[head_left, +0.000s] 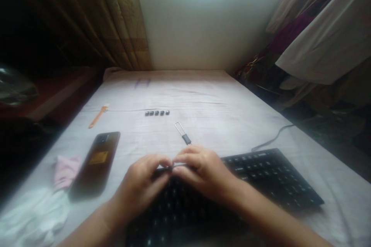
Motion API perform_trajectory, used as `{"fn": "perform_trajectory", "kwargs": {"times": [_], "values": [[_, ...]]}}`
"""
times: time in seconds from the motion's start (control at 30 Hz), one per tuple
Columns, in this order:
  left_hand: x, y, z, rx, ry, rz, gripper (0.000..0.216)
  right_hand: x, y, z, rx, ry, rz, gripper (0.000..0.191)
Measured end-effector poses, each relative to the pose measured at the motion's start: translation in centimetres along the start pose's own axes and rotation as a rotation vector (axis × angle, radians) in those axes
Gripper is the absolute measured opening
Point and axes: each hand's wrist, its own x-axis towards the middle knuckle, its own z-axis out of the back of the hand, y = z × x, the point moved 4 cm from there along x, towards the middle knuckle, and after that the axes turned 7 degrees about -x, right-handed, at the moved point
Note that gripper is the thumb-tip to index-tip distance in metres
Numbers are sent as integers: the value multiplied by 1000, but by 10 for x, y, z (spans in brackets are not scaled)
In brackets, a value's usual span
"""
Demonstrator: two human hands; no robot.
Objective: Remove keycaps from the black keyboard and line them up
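Note:
A black keyboard point(262, 179) lies slanted across the cloth-covered surface, its left and middle parts partly under my hands and forearms. My left hand point(146, 177) and my right hand point(199, 170) meet fingertip to fingertip over its far edge, both closed in a pinch. A small dark bit shows between the fingertips, too blurred to name. Just beyond my right hand lies a wire keycap puller point(186, 139) with a dark handle; its near end is hidden behind that hand, and whether they touch I cannot tell. Several black keycaps point(157, 113) stand in a row farther back.
A brown phone point(98, 162) lies face down at the left, beside a pink cloth point(66, 171) and a white cloth point(34, 216). An orange strip-like tool point(98, 117) lies farther back. A cable point(272, 140) runs from behind the keyboard over the right edge.

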Motion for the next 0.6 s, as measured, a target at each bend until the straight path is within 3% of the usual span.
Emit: {"fn": "perform_trajectory", "kwargs": {"times": [0.13, 0.6], "values": [[-1, -5, -1, 22, -29, -45, 18, -2, -1, -1, 32, -30, -6, 14], [1, -3, 0, -127, -34, 135, 19, -3, 3, 2, -45, -125, 106, 16]]}}
